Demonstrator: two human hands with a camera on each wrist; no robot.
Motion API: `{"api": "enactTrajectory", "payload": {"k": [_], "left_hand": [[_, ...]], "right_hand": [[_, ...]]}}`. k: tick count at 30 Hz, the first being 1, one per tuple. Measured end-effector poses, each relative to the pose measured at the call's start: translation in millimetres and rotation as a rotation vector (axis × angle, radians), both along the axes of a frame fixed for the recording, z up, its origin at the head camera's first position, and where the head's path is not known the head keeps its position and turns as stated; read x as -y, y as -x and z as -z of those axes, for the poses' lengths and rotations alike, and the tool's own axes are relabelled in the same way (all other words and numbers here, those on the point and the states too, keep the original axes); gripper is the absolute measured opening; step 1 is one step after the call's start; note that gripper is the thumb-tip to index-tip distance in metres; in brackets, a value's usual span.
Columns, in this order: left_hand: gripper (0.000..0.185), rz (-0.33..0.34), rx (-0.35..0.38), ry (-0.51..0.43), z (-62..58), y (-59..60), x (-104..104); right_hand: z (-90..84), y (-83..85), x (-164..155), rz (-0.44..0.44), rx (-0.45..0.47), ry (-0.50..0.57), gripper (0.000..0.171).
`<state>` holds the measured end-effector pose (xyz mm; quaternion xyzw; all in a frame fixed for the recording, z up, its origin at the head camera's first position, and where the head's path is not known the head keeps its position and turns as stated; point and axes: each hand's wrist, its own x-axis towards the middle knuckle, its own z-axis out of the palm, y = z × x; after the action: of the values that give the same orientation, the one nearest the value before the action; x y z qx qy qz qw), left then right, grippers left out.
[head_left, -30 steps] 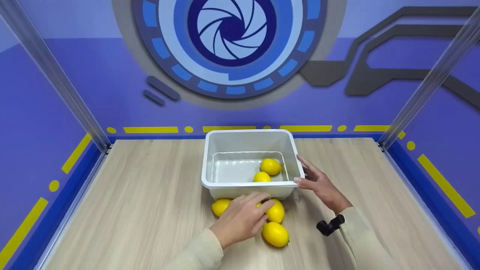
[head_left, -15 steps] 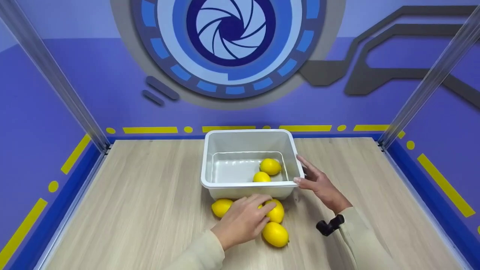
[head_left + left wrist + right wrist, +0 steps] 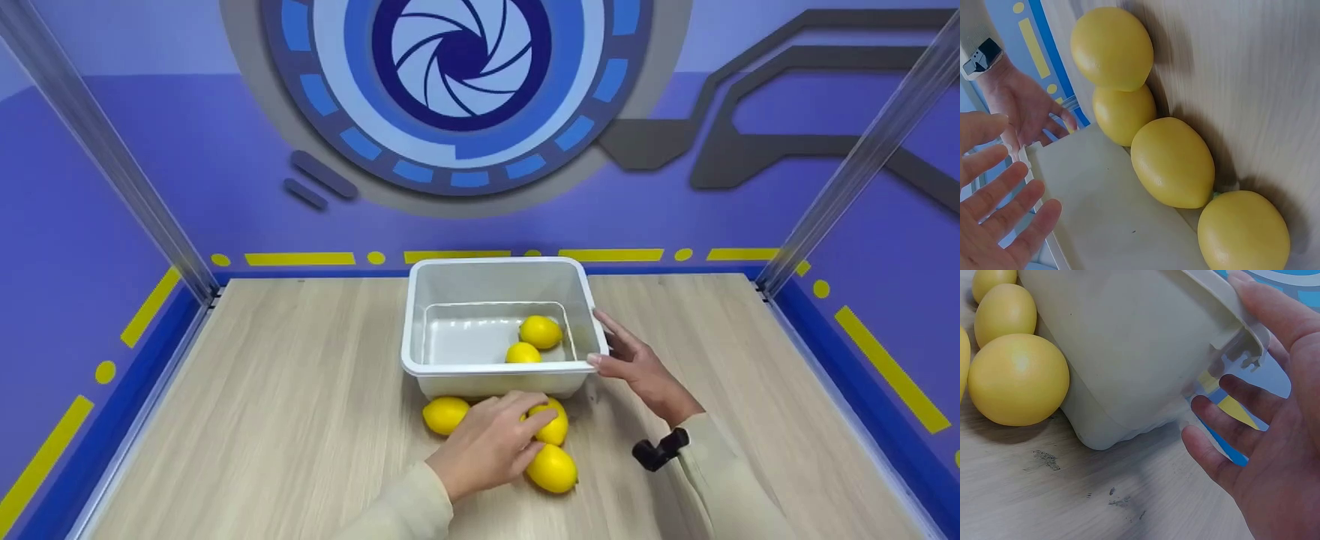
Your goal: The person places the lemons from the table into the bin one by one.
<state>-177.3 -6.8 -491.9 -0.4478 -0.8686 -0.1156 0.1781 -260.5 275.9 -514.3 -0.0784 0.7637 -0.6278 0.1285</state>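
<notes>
While the right hand (image 3: 637, 367) steadies the white bin (image 3: 495, 371) with fingers spread at its corner, the left hand (image 3: 491, 446) has barely shifted in a second, fingers loosely spread over a lemon (image 3: 553, 424) on the tabletop (image 3: 262, 420), not yet lifted.

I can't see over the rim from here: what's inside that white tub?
Two lemons lie inside the white tub, toward its right side. The near wall hides part of the floor.

Right hand (image 3: 1275, 439) against bin (image 3: 1129, 349) corner, perhaps touching; lemons (image 3: 1016, 379) beside.
</notes>
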Motion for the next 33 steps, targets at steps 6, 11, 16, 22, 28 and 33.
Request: {"api": "enactTrajectory", "payload": {"k": [6, 11, 16, 22, 28, 33], "left_hand": [[0.039, 0.012, 0.037, 0.004, 1.6, -0.3, -3], [0.040, 0.025, 0.059, 0.024, 3.9, -1.4, -4], [0.039, 0.036, 0.059, 0.048, 6.6, -3.0, -7], [0.041, 0.038, 0.070, 0.073, 10.1, -5.0, -10], [0.042, 0.034, 0.066, 0.085, 13.6, -7.2, -12], [0.042, 0.046, 0.037, 0.085, 17.8, -9.6, -14]], "right_hand": [[-0.7, -0.3, 1, 0.011, 0.003, 0.000, 0.075], [-0.6, 0.1, 1, 0.011, 0.003, 0.008, 0.074], [-0.5, 0.3, 1, 0.002, -0.004, 0.005, 0.074], [-2.2, -0.7, 1, -0.004, -0.001, 0.005, 0.073], [-2.1, -0.5, 1, -0.012, -0.004, 0.009, 0.072], [-1.6, -0.1, 1, -0.008, -0.002, 0.009, 0.072]]}}
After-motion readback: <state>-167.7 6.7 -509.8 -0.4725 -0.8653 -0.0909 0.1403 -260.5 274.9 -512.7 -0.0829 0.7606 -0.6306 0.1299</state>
